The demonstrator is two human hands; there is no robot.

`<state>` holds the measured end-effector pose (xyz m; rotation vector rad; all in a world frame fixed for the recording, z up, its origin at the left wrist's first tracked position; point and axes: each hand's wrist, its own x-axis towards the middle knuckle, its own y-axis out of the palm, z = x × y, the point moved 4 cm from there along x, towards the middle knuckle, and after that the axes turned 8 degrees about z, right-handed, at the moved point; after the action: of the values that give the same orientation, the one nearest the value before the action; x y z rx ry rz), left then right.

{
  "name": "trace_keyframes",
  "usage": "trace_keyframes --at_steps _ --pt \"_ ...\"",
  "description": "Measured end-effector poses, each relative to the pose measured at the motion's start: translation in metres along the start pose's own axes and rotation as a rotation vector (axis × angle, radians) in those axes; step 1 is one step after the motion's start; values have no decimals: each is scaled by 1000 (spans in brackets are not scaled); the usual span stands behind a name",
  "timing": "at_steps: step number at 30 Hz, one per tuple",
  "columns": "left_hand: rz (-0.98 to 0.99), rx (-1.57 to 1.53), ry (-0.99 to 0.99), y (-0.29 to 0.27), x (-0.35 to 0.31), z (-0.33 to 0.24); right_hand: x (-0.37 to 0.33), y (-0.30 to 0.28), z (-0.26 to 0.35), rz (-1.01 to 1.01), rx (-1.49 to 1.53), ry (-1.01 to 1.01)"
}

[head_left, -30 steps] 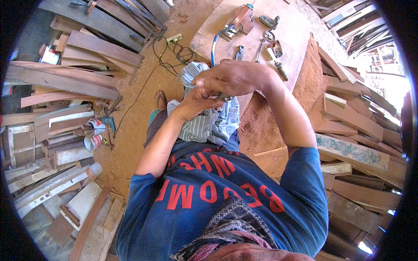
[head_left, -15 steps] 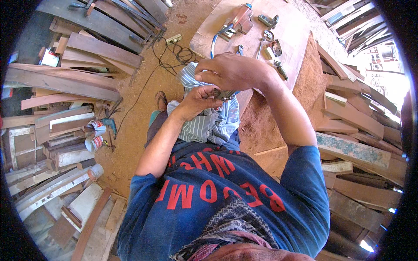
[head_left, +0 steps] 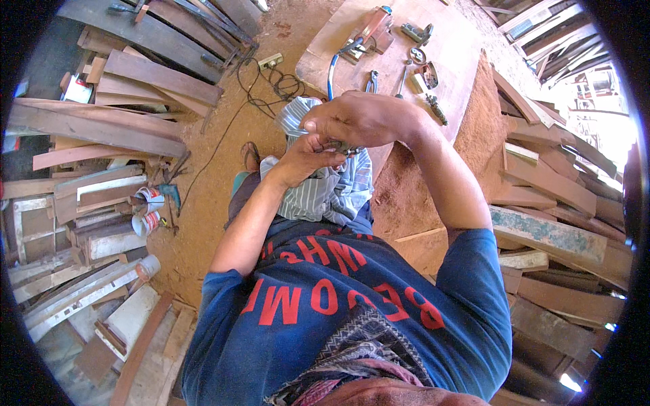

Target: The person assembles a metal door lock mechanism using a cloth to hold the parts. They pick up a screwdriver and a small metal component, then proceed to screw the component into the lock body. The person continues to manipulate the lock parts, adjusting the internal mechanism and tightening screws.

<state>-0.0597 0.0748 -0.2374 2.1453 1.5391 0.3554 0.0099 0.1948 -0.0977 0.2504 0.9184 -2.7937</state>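
Observation:
My left hand (head_left: 300, 161) is closed, its thumb and fingers pinching a small dark metal part (head_left: 348, 150) above my lap. Bent over the same part from above, my right hand (head_left: 355, 116) has its fingers curled in, with its thumb near the left fingertips. Whatever lies between the right fingers is hidden by the back of that hand. A striped light-blue cloth (head_left: 308, 203) lies across my lap just under both hands. Past the right hand, pliers (head_left: 372, 82) and a screwdriver (head_left: 404, 80) rest on a wooden board (head_left: 318, 61).
The board also carries an orange-bodied power tool (head_left: 374, 28), a dark tool housing (head_left: 418, 32), a round wheel-like part (head_left: 418, 55) and a cylindrical part (head_left: 437, 108). A coiled cable (head_left: 284, 84) lies by a socket strip (head_left: 270, 61). Wood planks (head_left: 162, 74) and sawdust (head_left: 474, 128) flank me.
My right hand has come down slightly toward the left, its fingers curling closer over the metal part. More of the pliers shows now. The left hand has barely moved.

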Motion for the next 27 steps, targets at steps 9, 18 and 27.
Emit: trace_keyframes --at_steps 9,18,27 --pt "-20 -77 -23 -5 -2 7 2 -2 -4 -205 -73 25" --pt "-24 -54 -37 -8 -2 11 3 3 -8 16 169 114" --pt "24 -91 21 -1 -5 -4 8 -16 -5 -46 65 198"
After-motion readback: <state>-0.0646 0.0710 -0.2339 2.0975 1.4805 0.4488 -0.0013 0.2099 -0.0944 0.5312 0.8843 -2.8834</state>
